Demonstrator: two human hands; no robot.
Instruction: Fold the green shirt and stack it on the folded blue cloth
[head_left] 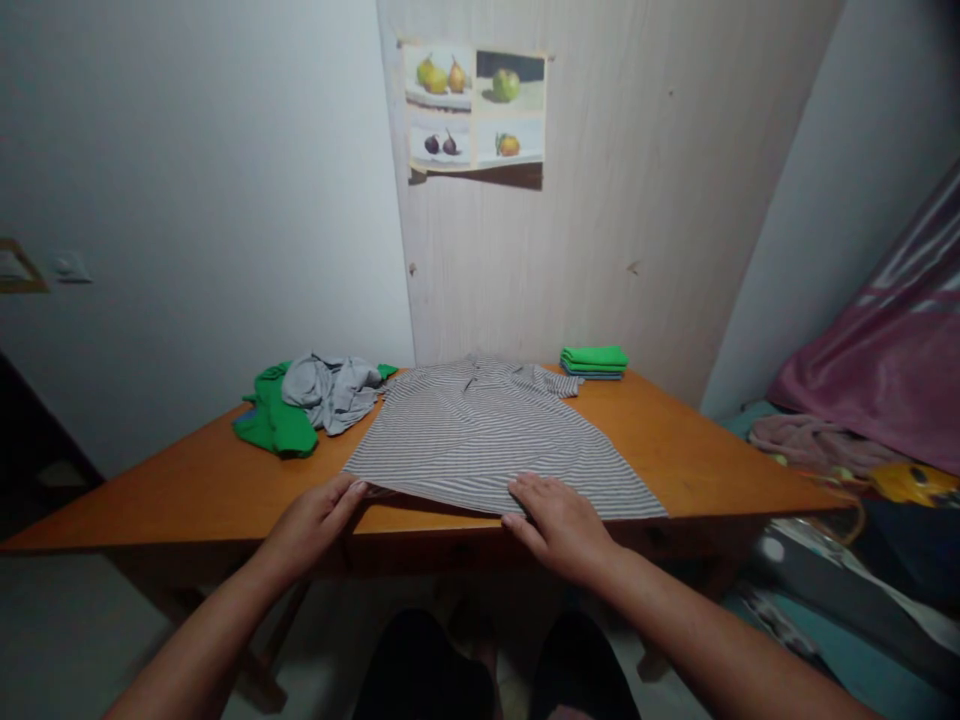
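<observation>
A grey-and-white striped short-sleeved shirt (480, 440) lies spread on the wooden table, collar toward the wall and hem along the front edge. My left hand (322, 510) pinches the hem's left corner between thumb and fingers, lifting it slightly off the wood. Flat on the cloth near the middle of the hem rests my right hand (555, 520), its fingers stretched out and its thumb apart at the edge. Small wrinkles show near the shirt's chest and right side.
Crumpled grey cloth (334, 390) and green cloth (276, 420) lie at the table's back left. A folded green and blue stack (594, 360) sits at the back right. The wooden table (697, 465) meets the wall behind; a cluttered bed stands to the right.
</observation>
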